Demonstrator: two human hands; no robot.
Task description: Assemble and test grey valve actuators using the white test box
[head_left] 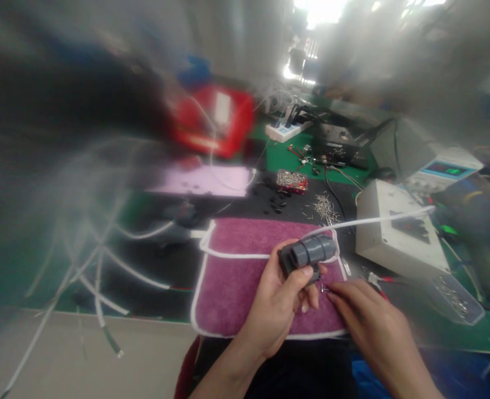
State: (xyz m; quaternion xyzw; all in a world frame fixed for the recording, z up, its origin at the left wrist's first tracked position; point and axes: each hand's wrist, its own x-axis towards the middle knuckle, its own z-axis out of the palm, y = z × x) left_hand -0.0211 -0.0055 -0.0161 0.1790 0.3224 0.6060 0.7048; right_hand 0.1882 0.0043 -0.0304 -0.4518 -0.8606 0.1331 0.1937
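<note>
From where I stand, the right hand (372, 307) pinches a metal piece (323, 288) too small to identify, possibly a screw. Red bin (241, 119): blurred, contents indistinct. White cables (139, 274): partly smeared.

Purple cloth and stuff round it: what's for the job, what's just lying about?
Likely for the job:
grey part in the left hand
tiny metal piece in the right hand
white cable
purple cloth

Probably lying about:
red bin
power strip
white box
</note>
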